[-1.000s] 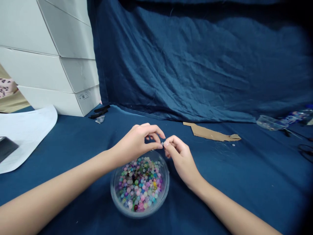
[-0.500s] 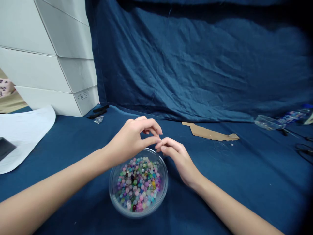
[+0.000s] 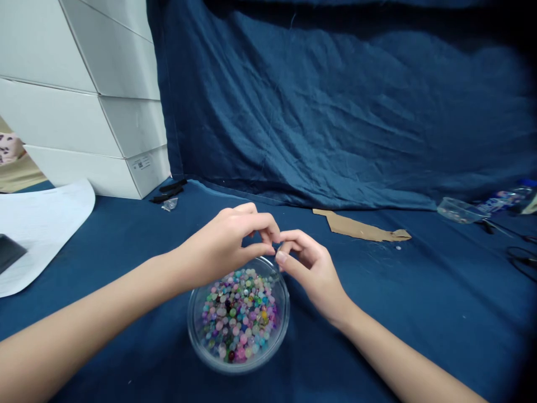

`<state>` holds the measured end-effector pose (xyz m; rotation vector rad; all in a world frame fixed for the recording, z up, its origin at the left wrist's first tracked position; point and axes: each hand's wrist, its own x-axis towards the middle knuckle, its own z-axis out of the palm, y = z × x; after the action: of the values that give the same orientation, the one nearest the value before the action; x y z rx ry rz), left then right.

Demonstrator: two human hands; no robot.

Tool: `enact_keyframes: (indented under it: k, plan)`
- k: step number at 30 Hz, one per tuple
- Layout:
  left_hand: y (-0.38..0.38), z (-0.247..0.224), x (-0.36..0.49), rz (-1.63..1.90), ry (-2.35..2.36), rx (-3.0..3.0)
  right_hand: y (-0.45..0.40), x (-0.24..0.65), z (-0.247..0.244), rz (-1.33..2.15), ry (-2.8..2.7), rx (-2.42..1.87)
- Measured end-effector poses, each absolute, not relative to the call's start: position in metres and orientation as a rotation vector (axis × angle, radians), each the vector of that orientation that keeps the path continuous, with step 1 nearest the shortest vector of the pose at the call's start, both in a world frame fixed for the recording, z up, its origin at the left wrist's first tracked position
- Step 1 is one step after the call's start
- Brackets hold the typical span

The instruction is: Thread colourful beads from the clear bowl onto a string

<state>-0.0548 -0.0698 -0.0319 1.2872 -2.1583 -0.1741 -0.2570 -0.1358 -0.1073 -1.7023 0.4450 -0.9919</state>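
Note:
A clear round bowl [image 3: 193, 341] stands on the blue cloth, filled with many small coloured beads [image 3: 239, 316]. Over its far rim my left hand [image 3: 235, 238] is closed in a pinch, thumb and fingertips together. My right hand [image 3: 308, 268] pinches close beside it, just past the bowl's right far rim. The two sets of fingertips nearly meet. Something small and dark seems to show between them, but it is too tiny to name.
White boxes [image 3: 84, 123] are stacked at the left, behind a white sheet [image 3: 50, 224] with a dark object on it. A torn cardboard strip [image 3: 356, 228] lies beyond my right hand. A clear plastic container [image 3: 459, 210], a bottle [image 3: 509, 198] and black cables [image 3: 522, 254] are at far right.
Both hands stay over the bowl's far rim. My right hand has shifted slightly right and its thumb and forefinger have rearranged; my left fingertips have dipped a little.

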Motion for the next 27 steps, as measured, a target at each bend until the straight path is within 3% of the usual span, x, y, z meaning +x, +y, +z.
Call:
enact_keyframes:
  k: [12,21,27]
  plan:
    - [-0.055,-0.025,-0.042,-0.25,-2.486,1.362,-0.132,-0.259,-0.096,-1.05,0.487,-2.355]
    - [-0.054,-0.025,-0.045,-0.042,-2.6,1.483,-0.13,-0.257,-0.101,-0.994,0.519,-2.386]
    - [-0.058,-0.041,-0.045,0.201,-2.77,1.461,-0.131,-0.256,-0.104,-1.065,0.631,-2.192]
